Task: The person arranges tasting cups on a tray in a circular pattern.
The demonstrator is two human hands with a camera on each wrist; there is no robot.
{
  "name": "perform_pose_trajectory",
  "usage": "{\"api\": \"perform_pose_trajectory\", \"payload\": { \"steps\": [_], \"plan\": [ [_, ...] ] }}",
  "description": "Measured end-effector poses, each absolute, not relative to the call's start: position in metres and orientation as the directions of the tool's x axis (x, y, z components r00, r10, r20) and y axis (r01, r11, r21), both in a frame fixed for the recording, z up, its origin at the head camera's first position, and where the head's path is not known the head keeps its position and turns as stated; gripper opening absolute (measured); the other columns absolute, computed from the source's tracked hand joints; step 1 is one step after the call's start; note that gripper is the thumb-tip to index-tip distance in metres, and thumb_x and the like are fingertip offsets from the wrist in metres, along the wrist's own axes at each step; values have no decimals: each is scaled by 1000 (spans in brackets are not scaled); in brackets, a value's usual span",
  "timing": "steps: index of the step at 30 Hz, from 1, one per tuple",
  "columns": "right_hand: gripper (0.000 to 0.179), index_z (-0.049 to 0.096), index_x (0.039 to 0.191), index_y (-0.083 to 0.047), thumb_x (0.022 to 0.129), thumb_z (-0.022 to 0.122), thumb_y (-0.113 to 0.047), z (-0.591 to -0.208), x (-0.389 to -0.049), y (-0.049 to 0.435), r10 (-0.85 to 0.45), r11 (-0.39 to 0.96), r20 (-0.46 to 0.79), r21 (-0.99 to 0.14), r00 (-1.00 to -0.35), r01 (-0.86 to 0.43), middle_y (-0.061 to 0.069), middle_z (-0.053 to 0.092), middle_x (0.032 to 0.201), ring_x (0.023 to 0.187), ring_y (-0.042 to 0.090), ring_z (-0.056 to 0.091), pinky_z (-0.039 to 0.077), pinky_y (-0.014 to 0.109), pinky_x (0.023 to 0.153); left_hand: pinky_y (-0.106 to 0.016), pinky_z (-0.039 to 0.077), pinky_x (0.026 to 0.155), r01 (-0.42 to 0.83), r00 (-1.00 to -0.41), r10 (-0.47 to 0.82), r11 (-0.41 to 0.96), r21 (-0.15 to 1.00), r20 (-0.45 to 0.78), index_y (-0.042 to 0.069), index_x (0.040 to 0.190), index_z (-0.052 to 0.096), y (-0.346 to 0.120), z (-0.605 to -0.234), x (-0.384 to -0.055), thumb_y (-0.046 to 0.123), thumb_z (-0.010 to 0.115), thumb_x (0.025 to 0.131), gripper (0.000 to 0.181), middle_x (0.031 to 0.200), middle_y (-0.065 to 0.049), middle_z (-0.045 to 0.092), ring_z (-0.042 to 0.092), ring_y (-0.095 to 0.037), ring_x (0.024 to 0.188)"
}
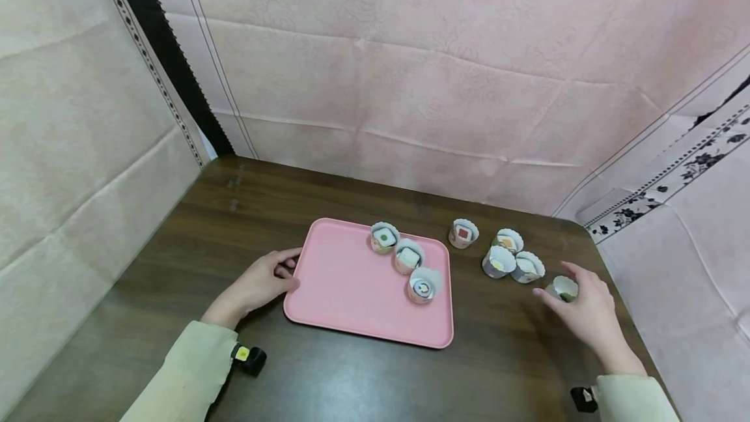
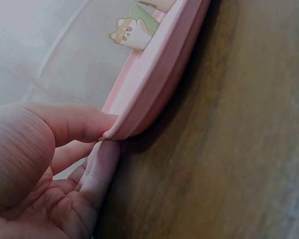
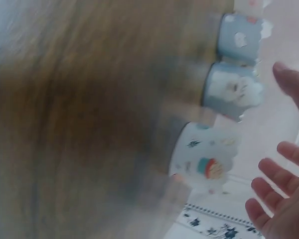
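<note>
My left hand (image 1: 262, 284) pinches the left rim of a pink rectangular tray (image 1: 342, 279); in the left wrist view the thumb lies over the rim and a finger under it. Three small paper baking cups stand toward the tray's right side: one green-and-tan (image 1: 382, 247), one pinkish (image 1: 403, 266), one with a round blue picture inside (image 1: 418, 295). Over at the right, the spread fingers of my right hand (image 1: 593, 314) stand about a white paper cup (image 1: 564, 287). That cup (image 3: 202, 157) shows a cupcake print in the right wrist view, with the fingers apart from it.
Right of the tray, several more cups stand on the dark wooden table (image 1: 363, 383): one with a reddish square inside (image 1: 460, 237) and a close cluster including a bluish cup (image 1: 497, 266). Pale cloth (image 1: 381, 83) hangs behind the table and at both sides.
</note>
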State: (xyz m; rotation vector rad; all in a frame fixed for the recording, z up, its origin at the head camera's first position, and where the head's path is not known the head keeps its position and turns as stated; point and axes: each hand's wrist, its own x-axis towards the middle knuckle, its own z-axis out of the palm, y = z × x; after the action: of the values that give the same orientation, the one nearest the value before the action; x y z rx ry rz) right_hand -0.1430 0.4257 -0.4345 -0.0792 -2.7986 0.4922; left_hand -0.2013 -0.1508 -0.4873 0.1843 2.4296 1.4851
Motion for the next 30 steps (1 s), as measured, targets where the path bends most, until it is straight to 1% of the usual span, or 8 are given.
{"api": "perform_pose_trajectory", "payload": {
  "steps": [6,10,14,21,30],
  "plan": [
    [88,36,132,-1,69,67,-55,-443,-142,439,163,935,203,-343,-965,86,31,37,125,107,52,31,21,61,80,-33,45,65,-41,-951,257,454,890,-175,20,132,44,-150,-486,-202,11,68,76,61,105,-7,46,48,-22,86],
    [94,28,135,5,71,66,-53,-447,-141,443,170,921,146,-376,-975,104,34,32,126,112,51,28,24,61,82,-33,45,65,-50,-950,254,448,893,-181,19,132,44,-149,-485,-202,10,68,76,61,106,-7,45,47,-22,86],
    [94,23,135,9,74,65,-50,-450,-141,447,176,910,105,-397,-979,121,36,31,125,113,50,28,27,61,82,-33,45,65,-42,-951,254,450,892,-173,19,132,44,-149,-485,-203,10,68,76,61,105,-7,45,47,-22,85],
    [86,26,130,12,79,61,-48,-456,-140,449,197,903,48,-397,-979,162,35,38,114,96,44,41,35,55,72,-33,45,64,-33,-952,260,445,895,-164,20,131,45,-149,-486,-203,9,68,76,61,105,-7,45,48,-22,85],
    [73,31,124,12,80,63,-38,-456,-140,443,198,897,73,-414,-977,151,31,42,107,89,39,44,37,51,69,-33,45,64,-40,-951,255,450,892,-171,20,131,45,-151,-487,-202,10,69,76,62,105,-7,46,48,-22,85]
  ]
}}
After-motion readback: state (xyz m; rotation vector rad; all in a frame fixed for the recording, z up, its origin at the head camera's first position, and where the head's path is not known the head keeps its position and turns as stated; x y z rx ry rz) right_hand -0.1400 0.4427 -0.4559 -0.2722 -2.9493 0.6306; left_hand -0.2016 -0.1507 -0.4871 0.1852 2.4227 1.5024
